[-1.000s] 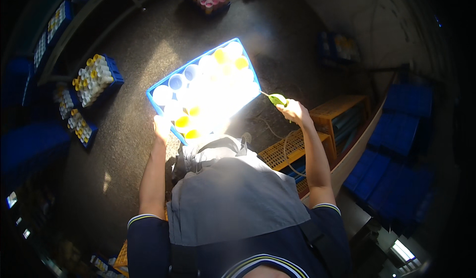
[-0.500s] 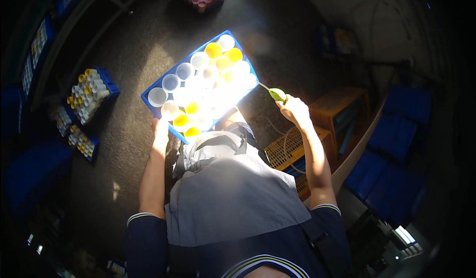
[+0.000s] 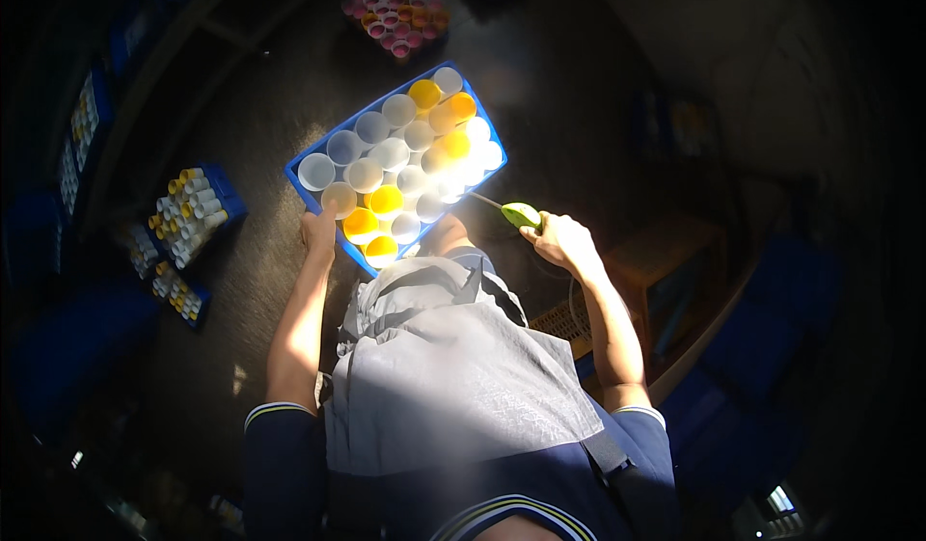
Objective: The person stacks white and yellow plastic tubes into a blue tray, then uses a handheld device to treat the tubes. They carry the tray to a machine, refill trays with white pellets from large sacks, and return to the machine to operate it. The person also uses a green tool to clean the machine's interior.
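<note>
My left hand (image 3: 320, 229) grips the lower left edge of a blue crate (image 3: 292, 185), its fingers partly hidden. The crate is tilted, packed with upright round plastic tubes or cups, mostly translucent white (image 3: 316, 172) with several yellow ones (image 3: 361, 225). My right hand (image 3: 563, 242) is closed around a green tool (image 3: 521, 216) with a thin metal rod, which looks like an air blow gun. Its rod points at the crate's right long side, with the tip close to the rim; whether it touches I cannot tell. Strong sunlight washes out the crate's right part.
Left on the floor are blue crates of white and yellow tubes (image 3: 193, 215). Pink and orange ones (image 3: 395, 15) stand at the far side. Near my right arm are a yellow-orange plastic crate (image 3: 564, 321), a thin hose and a brown wooden stand (image 3: 656, 256). A grey apron (image 3: 444, 377) covers my lap.
The crate has shifted slightly right and its glare has lessened. My right hand has brought the green tool lower and a little left, so its rod points farther down the crate's side.
</note>
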`<state>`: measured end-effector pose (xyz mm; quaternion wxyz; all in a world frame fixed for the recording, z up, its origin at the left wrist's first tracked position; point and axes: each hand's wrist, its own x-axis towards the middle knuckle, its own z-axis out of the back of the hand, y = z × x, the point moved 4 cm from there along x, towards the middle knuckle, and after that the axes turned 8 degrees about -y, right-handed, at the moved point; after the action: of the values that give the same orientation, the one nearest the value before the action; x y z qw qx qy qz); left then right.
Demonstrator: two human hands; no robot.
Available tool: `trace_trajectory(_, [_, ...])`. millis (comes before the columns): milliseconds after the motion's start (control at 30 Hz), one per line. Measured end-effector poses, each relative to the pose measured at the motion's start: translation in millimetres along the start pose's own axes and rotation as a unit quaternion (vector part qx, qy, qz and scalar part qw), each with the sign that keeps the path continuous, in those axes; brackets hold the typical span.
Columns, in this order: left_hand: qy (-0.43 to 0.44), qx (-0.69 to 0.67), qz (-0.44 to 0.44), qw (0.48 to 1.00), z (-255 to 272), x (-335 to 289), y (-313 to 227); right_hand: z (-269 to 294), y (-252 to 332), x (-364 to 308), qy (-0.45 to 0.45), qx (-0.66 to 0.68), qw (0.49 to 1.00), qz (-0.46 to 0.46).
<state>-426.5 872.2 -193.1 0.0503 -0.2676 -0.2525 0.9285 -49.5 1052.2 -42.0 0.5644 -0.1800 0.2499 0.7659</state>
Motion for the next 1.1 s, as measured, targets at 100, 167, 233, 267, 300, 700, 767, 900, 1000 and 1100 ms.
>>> trace_trajectory(100, [-0.024, 0.032, 0.0, 0.999, -12.7, 6.0, -64.8, 39.7, 7.0, 13.8, 0.032, -0.009, 0.999, 0.011])
trace_trajectory(167, [-0.041, 0.07, -0.01, 0.997, -21.0, 10.2, -97.1, 61.5, 13.0, 18.2, 0.031, -0.01, 0.999, 0.014])
trace_trajectory(233, [-0.042, 0.054, -0.012, 0.998, -35.7, 17.6, -123.5, 79.8, 17.3, 25.9, 0.047, 0.0, 0.999, 0.021])
trace_trajectory(267, [-0.038, 0.057, -0.012, 0.998, -42.5, 27.2, -137.7, 88.9, 20.8, 30.9, 0.037, -0.005, 0.999, 0.031])
trace_trajectory(300, [-0.035, 0.058, -0.013, 0.998, -49.1, 38.8, -152.4, 97.8, 25.4, 37.2, 0.034, -0.001, 0.999, 0.041])
trace_trajectory(700, [-0.017, 0.093, -0.076, 0.993, -110.0, 164.2, -275.4, 159.8, 98.1, 134.4, -0.083, 0.025, 0.994, 0.066])
trace_trajectory(767, [0.015, 0.082, -0.093, 0.992, -111.8, 189.8, -295.8, 172.8, 125.7, 154.8, -0.103, 0.027, 0.993, 0.046])
trace_trajectory(900, [0.025, 0.111, -0.11, 0.987, -99.4, 245.8, -328.9, 195.0, 186.7, 201.7, -0.131, 0.082, 0.988, 0.024])
trace_trajectory(1000, [0.04, 0.108, -0.108, 0.987, -88.8, 292.1, -363.2, 213.9, 217.0, 228.4, -0.093, -0.043, 0.99, 0.099])
trace_trajectory(1100, [0.029, 0.091, -0.114, 0.989, -72.0, 328.3, -383.6, 235.4, 213.2, 250.4, -0.166, 0.051, 0.985, 0.008])
